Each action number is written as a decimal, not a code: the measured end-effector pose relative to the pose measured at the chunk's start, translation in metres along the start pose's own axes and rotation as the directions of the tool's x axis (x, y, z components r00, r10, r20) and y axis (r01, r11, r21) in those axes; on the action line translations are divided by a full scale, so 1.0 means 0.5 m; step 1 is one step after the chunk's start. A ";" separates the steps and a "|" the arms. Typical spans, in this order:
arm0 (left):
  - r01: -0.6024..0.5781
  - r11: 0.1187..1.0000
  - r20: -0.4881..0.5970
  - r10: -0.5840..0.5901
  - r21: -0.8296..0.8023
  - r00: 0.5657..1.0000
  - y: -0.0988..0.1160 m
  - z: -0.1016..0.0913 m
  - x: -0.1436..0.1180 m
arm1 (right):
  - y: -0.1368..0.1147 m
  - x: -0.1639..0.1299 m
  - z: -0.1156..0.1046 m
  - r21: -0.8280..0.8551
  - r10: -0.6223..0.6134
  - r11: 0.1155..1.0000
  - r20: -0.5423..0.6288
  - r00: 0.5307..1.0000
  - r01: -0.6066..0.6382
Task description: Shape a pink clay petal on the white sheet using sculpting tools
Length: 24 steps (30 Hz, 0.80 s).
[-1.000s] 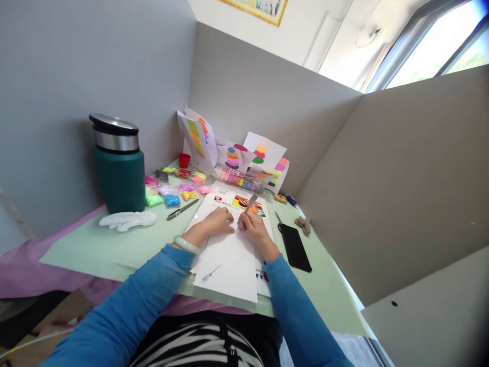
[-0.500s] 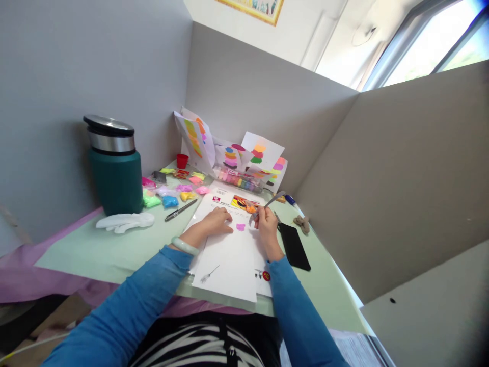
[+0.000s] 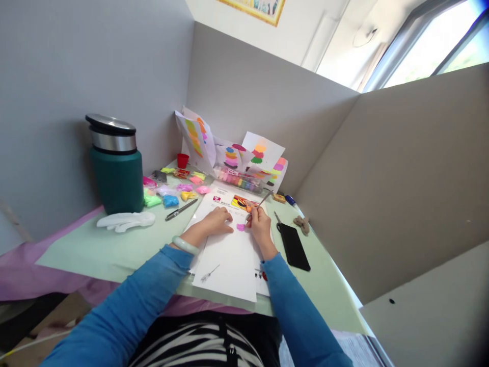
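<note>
My right hand [image 3: 260, 225] is closed around a metal fork [image 3: 265, 198], whose handle points up and away. The fork's lower end is by a small flat pink-purple patch of what looks like modelling clay [image 3: 240, 227] on a white sheet of paper [image 3: 229, 260]. Fingers partly hide that end. To the left of the patch, my left hand [image 3: 217, 222] lies on the sheet with its fingers stretched out, holding nothing. A small drawing of a broom [image 3: 209, 273] shows near the sheet's lower left corner. Under the sheet lies a printed page [image 3: 223, 192].
A large green flask [image 3: 116, 176] and a white glove [image 3: 126, 221] stand and lie at left. Beside them are a pen [image 3: 182, 209] and several bags of coloured clay [image 3: 170, 201]. A black phone [image 3: 294, 247] lies right. Painted sheets [image 3: 231, 155] lean at the back.
My right hand has moved a little to the left with the fork, bringing its lower end to the pink-purple patch. The left hand has stayed in place.
</note>
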<state>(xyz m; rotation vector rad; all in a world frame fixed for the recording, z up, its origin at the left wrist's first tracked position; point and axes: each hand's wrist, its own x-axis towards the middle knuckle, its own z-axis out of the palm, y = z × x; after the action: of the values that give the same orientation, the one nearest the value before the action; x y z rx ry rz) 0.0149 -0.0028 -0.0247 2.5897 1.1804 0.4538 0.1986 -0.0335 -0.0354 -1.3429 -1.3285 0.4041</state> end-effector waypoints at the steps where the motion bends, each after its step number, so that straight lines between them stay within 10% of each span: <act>1: 0.000 1.000 -0.002 0.000 -0.004 1.000 0.001 -0.001 -0.001 | -0.001 0.000 0.003 0.010 0.001 1.000 0.012 1.000 -0.001; 24: 0.005 1.000 0.012 -0.005 -0.002 1.000 0.005 -0.006 -0.003 | 0.013 0.001 -0.010 -0.204 -0.102 0.975 -0.063 0.993 0.087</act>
<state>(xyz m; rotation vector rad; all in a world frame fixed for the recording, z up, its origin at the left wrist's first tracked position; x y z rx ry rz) 0.0146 -0.0051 -0.0212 2.5834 1.1824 0.4380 0.2061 -0.0334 -0.0392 -1.4395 -1.3944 0.1573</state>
